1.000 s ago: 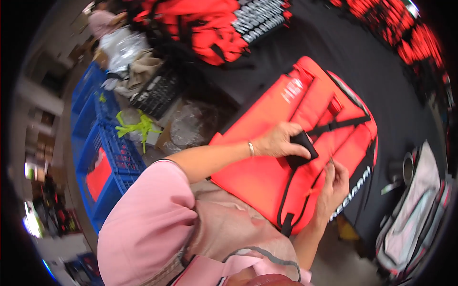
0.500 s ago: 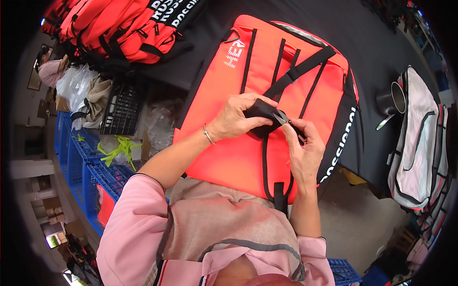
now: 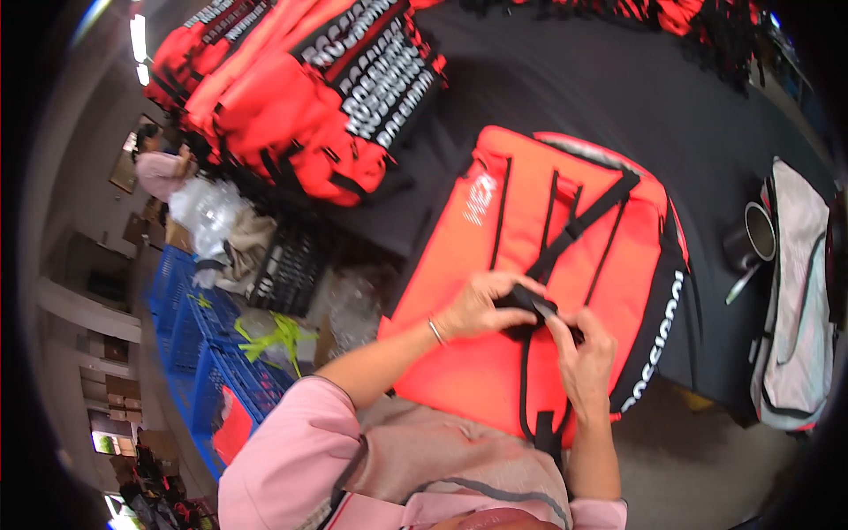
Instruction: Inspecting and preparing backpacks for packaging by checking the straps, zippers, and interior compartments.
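Note:
An orange-red backpack (image 3: pixel 446 265) with black straps lies flat on the black-covered table in front of me, its near end against my apron. My left hand (image 3: pixel 477 307) is closed on a folded black strap (image 3: pixel 519 309) above the middle of the bag. Close beside it, my right hand (image 3: pixel 585 353) holds small thread snips, with the metal blades (image 3: pixel 548 310) at the strap's edge. The handles are mostly hidden by my fingers. Whether the blades touch a thread is too small to tell.
A stack of similar red bags (image 3: pixel 283 106) stands at the far left. Below it are a black crate (image 3: pixel 287 265), blue crates (image 3: pixel 208 367) and bright green ribbons (image 3: pixel 269 340). At right stand a metal cup (image 3: pixel 758 231) and a pale grey bag (image 3: pixel 795 309). Another person (image 3: pixel 163 172) is at far left.
The whole view has shifted, so the bag and hands appear lower and further right. Both hands keep their holds; the snips' blades look closer together and nearer the strap.

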`<state>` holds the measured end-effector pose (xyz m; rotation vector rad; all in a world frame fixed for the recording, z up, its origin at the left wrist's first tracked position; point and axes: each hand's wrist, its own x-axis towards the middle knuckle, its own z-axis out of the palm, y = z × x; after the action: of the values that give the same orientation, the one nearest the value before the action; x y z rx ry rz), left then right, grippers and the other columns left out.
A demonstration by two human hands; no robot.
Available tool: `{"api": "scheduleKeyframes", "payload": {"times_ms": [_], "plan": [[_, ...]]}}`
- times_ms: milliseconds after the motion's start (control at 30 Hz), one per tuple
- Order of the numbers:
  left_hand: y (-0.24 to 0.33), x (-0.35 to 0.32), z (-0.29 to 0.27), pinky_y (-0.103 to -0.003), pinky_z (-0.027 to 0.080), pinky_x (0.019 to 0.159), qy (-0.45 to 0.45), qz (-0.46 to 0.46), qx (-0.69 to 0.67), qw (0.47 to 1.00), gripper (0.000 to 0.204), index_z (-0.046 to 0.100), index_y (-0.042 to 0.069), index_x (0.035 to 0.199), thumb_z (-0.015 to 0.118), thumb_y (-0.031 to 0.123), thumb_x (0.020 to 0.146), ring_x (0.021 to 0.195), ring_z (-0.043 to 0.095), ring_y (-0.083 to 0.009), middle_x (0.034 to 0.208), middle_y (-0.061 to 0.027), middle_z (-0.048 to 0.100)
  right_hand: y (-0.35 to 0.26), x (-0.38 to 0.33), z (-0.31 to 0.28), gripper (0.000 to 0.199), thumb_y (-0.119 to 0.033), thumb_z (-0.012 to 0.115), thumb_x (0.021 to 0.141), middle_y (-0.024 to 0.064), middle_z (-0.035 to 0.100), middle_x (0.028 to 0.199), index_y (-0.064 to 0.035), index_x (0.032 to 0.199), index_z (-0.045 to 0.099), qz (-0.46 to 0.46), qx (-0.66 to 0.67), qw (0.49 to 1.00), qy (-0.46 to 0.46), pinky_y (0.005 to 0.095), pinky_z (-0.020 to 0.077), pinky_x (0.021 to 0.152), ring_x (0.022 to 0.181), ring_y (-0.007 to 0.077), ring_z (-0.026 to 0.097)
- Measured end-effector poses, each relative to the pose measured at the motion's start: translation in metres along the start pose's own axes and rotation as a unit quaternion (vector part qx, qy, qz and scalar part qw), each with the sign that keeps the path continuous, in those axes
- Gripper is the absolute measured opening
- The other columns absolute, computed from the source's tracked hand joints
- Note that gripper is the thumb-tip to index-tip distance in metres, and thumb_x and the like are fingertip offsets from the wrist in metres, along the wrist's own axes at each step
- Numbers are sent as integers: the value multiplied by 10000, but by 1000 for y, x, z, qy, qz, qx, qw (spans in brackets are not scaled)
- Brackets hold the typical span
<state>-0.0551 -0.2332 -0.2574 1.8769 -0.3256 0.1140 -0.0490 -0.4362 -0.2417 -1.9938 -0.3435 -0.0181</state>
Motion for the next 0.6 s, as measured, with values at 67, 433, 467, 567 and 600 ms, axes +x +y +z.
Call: {"api": "scheduleKeyframes", "payload": {"times_ms": [67,433,467,567,600], "plan": [[4,-2,2,-293,525,849,-6,-30,-13,999,294,717,27,1052,778,42,765,951,676,-161,1037,-89,713,2,-3,-2,152,-81,742,834,96,655,730,38,870,655,32,70,997,9,265,464,598,636,124,580],[4,-6,8,-299,517,853,-6,-58,-25,998,274,727,45,1022,792,65,756,947,672,-170,1028,-79,711,12,-8,1,138,-65,735,837,94,651,715,39,865,649,-19,60,998,11,282,465,589,620,123,573],[-1,-4,4,-292,521,852,-10,-37,6,999,325,707,37,1061,798,53,750,955,669,-154,1034,-74,709,9,-2,0,151,-85,743,826,118,654,731,28,869,653,-16,43,999,-2,317,482,597,636,195,607],[6,-3,0,-284,528,850,-18,-53,62,996,394,684,26,1099,817,53,729,950,666,-146,1036,-71,708,4,2,-8,161,-108,737,836,136,670,752,23,892,663,24,31,999,-33,323,501,618,665,224,650],[8,-3,-2,-284,529,846,-14,-57,61,996,387,693,28,1088,821,55,724,943,666,-148,1031,-71,708,5,2,-8,161,-108,737,836,136,670,752,23,892,663,46,25,998,-41,323,501,618,665,224,650]]}}
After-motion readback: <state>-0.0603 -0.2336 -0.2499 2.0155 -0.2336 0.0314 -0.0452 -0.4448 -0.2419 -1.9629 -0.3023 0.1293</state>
